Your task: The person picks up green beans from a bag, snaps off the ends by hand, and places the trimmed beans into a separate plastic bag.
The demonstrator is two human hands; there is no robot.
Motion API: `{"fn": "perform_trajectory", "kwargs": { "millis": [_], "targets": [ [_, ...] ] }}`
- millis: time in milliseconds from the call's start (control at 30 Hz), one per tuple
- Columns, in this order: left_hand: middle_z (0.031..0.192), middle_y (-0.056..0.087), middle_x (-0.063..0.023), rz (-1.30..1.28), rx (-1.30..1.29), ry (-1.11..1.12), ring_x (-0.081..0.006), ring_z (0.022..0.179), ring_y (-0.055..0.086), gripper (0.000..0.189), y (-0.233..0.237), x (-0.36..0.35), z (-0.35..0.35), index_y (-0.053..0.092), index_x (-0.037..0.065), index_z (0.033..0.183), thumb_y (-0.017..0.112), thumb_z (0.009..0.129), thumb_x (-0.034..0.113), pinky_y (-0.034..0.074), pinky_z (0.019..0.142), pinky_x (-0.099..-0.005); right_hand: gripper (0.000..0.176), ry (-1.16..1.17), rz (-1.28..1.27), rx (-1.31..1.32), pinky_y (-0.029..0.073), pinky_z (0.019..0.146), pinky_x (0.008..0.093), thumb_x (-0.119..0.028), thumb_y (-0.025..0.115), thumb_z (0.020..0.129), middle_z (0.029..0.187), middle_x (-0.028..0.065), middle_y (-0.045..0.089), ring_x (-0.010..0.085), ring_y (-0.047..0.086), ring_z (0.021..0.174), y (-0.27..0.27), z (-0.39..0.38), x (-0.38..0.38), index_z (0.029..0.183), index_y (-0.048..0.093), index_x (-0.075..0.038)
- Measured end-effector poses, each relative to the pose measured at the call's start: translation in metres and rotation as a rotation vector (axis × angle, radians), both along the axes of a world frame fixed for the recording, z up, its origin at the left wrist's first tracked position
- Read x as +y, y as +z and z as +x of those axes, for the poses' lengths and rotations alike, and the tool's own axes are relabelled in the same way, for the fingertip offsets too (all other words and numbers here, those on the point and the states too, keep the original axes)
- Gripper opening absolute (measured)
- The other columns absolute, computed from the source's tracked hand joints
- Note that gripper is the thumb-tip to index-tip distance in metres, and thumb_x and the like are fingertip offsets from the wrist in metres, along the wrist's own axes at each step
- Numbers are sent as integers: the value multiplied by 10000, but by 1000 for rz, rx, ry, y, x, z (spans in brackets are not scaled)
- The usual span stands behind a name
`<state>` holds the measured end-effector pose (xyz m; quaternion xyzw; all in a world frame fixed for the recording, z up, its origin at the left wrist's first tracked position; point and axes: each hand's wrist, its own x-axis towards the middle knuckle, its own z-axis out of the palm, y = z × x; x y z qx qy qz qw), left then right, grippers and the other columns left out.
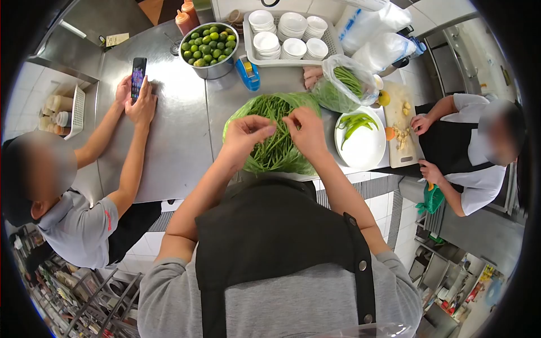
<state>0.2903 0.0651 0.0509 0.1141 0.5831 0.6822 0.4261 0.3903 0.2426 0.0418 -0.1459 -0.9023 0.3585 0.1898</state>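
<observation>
A green plastic bag (239,112) full of long green beans (269,151) lies spread at the counter's edge before me. Above the beans, my left hand (248,135) is closed, thumb and fingers pinched toward the middle. My right hand (307,130) faces it, its fingertips also pinched. A thin green bean seems to run between the two, hard to separate from the pile behind. Right of the bag stands a white plate (360,151) with green chili peppers (358,125). A clear bag (332,96) with more green beans sits behind the plate.
A metal pot (217,70) of limes, a blue tape dispenser (248,73) and a crate (335,48) of small white bowls stand behind. At left a person holds a phone (138,76). A person at right works over a cutting board (401,152) with pale chopped pieces.
</observation>
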Motion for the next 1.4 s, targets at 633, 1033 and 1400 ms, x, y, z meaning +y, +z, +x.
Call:
{"fn": "perform_trajectory", "kwargs": {
  "millis": [633,1033,1400],
  "targets": [
    [985,688,-64,296,-448,524,-131,852,639,131,-15,21,-12,641,18,1113,640,993,70,532,775,-266,43,-64,-715,358,476,707,253,16,708,908,846,5,658,90,595,769,39,2,-10,948,698,2],
    [771,663,-167,-396,743,-230,-309,701,663,196,-40,34,20,739,-20,855,793,760,143,526,682,-413,170,149,240,-343,515,870,441,-31,689,832,1036,112,575,313,581,1056,-21,23,16,1000,706,-50],
    [826,694,-3,-140,225,-135,-55,712,593,189,-36,29,4,743,22,913,830,852,178,460,666,-225,74,-36,-809,-111,492,710,275,-78,725,910,875,41,651,145,618,764,0,22,24,910,678,-20]
  ]
}}
